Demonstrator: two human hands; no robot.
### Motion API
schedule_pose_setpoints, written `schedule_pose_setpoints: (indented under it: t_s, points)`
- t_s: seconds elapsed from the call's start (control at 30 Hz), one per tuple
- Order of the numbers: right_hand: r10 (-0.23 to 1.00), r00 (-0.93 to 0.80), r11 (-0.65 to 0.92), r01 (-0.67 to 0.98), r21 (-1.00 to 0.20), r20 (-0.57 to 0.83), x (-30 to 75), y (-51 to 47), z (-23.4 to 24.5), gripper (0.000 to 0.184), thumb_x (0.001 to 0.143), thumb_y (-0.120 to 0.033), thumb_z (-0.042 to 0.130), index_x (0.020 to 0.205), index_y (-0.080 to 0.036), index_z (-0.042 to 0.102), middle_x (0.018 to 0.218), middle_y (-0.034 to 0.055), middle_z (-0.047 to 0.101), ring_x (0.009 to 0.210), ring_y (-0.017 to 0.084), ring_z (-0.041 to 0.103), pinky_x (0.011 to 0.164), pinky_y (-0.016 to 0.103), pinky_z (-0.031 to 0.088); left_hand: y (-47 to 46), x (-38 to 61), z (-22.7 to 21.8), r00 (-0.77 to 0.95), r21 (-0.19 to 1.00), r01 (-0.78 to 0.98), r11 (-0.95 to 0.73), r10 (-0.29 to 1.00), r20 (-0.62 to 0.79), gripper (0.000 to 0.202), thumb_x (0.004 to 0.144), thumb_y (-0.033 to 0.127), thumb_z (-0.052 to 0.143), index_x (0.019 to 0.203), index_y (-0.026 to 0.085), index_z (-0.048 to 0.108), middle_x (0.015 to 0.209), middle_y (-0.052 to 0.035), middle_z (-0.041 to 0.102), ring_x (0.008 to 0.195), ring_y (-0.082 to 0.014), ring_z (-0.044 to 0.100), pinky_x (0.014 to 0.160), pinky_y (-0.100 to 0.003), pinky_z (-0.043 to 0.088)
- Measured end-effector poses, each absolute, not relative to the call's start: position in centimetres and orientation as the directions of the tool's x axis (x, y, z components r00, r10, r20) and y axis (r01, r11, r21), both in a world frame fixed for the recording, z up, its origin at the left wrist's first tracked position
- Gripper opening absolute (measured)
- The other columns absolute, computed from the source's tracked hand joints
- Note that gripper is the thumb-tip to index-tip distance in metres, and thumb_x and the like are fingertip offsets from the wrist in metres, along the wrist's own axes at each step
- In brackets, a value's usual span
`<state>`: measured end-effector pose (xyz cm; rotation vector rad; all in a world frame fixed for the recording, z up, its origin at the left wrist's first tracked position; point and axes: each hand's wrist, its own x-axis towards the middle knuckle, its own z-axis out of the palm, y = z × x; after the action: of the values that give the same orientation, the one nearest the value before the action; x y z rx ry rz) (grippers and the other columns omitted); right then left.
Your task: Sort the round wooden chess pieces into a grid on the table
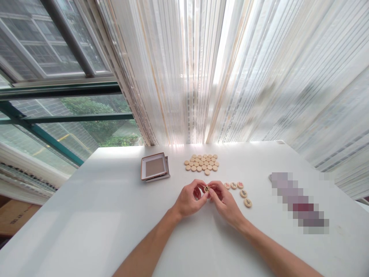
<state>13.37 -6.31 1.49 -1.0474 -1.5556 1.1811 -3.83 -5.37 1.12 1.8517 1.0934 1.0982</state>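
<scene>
The person's left hand (188, 199) and right hand (226, 202) meet at the centre of my remote view, thumbs and fingertips together pinching a pale, wood-coloured round disc with a black character (206, 189); I cannot tell whether it clears the smooth white counter (100, 215). I judge this disc light, stiff and hard to break, its rim perhaps slightly slippery; I would take hold by opposite edges, leaving the face uncovered. Just beside the right hand: five pale discs with red or black characters (243, 193), in a bent line. Beyond the hands: a cluster of pale discs with blank upper faces (204, 167). Farther left: a shallow rectangular box with a brownish inner base (155, 168). Behind: a sheer, striped white curtain (178, 96).
</scene>
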Motion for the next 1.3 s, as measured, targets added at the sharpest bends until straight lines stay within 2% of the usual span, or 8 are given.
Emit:
schedule_pose_setpoints:
  t_s: [0.37,0.73,1.3]
  points:
    - [0.964,-0.232,0.158,0.097,-0.983,0.132,13.35,-6.18,1.48,0.021,0.097,-0.044,0.054,0.097,-0.022,0.055,0.088,0.0037,0.064,0.082,0.020,0.064,0.073,0.033,0.053,-5.46,-4.05,1.42,0.320,0.850,0.312,-0.425,0.889,0.327,0.022,0.086,0.023,0.061,0.107,0.019,0.060,0.084,-0.0017,0.067,0.067,-0.0120,0.061,0.063,-0.023,0.052]
    - [0.963,-0.229,0.163,0.083,-0.983,0.141,13.38,-6.17,1.38,0.020,0.098,-0.042,0.053,0.101,-0.023,0.055,0.091,0.0035,0.065,0.081,0.019,0.065,0.075,0.033,0.052,-5.44,-3.95,1.32,0.304,0.864,0.303,-0.403,0.900,0.313,0.021,0.087,0.024,0.061,0.108,0.019,0.061,0.085,-0.0031,0.068,0.069,-0.0131,0.062,0.063,-0.024,0.051]
    - [0.960,-0.240,0.174,0.107,-0.979,0.145,13.53,-6.26,1.25,0.020,0.093,-0.040,0.059,0.104,-0.023,0.054,0.094,0.0042,0.065,0.084,0.020,0.065,0.076,0.034,0.054,-5.43,-3.99,1.65,0.299,0.908,0.258,-0.329,0.921,0.249,0.021,0.089,0.027,0.059,0.109,0.019,0.060,0.076,-0.0007,0.069,0.067,-0.0134,0.063,0.065,-0.024,0.049]
